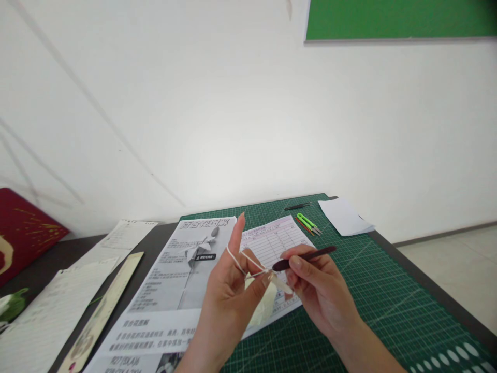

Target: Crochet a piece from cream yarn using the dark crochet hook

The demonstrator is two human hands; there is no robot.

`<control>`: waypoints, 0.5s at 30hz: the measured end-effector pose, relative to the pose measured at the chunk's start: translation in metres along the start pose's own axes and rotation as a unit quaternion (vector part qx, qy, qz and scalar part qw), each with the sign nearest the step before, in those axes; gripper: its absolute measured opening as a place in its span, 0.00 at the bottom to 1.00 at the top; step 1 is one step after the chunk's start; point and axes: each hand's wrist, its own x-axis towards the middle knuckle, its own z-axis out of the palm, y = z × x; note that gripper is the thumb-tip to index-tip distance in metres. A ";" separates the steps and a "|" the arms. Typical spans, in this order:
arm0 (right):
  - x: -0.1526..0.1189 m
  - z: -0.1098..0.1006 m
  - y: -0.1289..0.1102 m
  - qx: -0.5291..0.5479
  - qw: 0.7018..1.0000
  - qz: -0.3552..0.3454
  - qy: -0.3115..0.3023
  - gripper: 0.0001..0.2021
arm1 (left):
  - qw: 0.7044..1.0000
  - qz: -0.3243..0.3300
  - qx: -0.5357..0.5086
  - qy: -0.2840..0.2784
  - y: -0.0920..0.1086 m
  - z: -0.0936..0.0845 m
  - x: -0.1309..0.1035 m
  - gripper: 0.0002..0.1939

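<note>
Between my two hands is a small piece of white crochet work (282, 284). My left hand (229, 290) pinches its edge between thumb and fingers, with the index finger raised and white yarn (234, 256) looped round it. In my right hand (320, 285) is a crochet hook (306, 257) with a dark brown handle, its tip at the stitches by my left fingertips. The hook's very end is hidden in the work. Beneath my hands a pale yellow-white ball of yarn (263, 309) rests on a printed form (267, 238).
A green cutting mat (392, 295) covers much of the dark table. Green thread snips (308, 223), dark tweezers (298, 206) and a white paper (345, 215) lie toward the back. Left are a printed flower pattern sheet (155, 290), a pale ruler-like strip (103, 311) and handwritten papers (58, 305).
</note>
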 end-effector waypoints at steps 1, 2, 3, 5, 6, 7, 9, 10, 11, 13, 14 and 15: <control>0.000 0.000 0.000 -0.010 1.000 -0.014 0.008 0.04 | 1.000 0.002 -0.005 -0.002 0.000 0.000 0.000 0.40; -0.001 0.000 0.000 -0.019 0.999 -0.033 0.012 0.04 | 1.000 0.003 -0.016 -0.008 0.000 0.000 0.000 0.40; -0.001 0.001 0.000 -0.021 0.999 -0.042 0.013 0.05 | 0.999 0.003 -0.028 -0.015 0.000 0.000 0.000 0.40; -0.001 0.002 0.000 -0.003 1.000 -0.023 -0.001 0.05 | 0.999 -0.002 -0.039 -0.026 0.000 -0.002 0.001 0.41; 0.000 0.002 0.000 0.009 1.000 -0.006 0.005 0.05 | 0.999 -0.003 -0.037 -0.030 0.000 -0.003 0.002 0.40; 0.000 0.002 0.000 0.013 1.000 -0.003 0.017 0.05 | 0.999 -0.003 -0.034 -0.033 0.000 -0.004 0.002 0.39; 0.001 0.002 -0.001 0.006 1.000 -0.020 0.024 0.05 | 0.999 0.008 -0.031 -0.039 -0.001 -0.005 0.003 0.39; 0.002 0.002 -0.001 0.003 0.999 -0.027 0.020 0.05 | 0.999 0.013 -0.031 -0.041 -0.001 -0.005 0.004 0.39; 0.002 0.002 -0.002 0.003 1.000 -0.025 0.011 0.05 | 0.999 0.017 -0.030 -0.040 -0.001 -0.005 0.004 0.40; 0.004 0.001 -0.002 0.015 1.000 -0.017 0.022 0.06 | 0.999 0.023 -0.021 -0.031 0.000 -0.005 0.004 0.39; 0.004 0.001 -0.002 0.021 0.999 -0.012 0.032 0.06 | 0.999 0.025 -0.014 -0.023 0.000 -0.005 0.004 0.38; 0.005 0.001 -0.002 0.026 0.999 -0.008 0.041 0.06 | 1.000 0.026 -0.008 -0.015 0.000 -0.004 0.005 0.37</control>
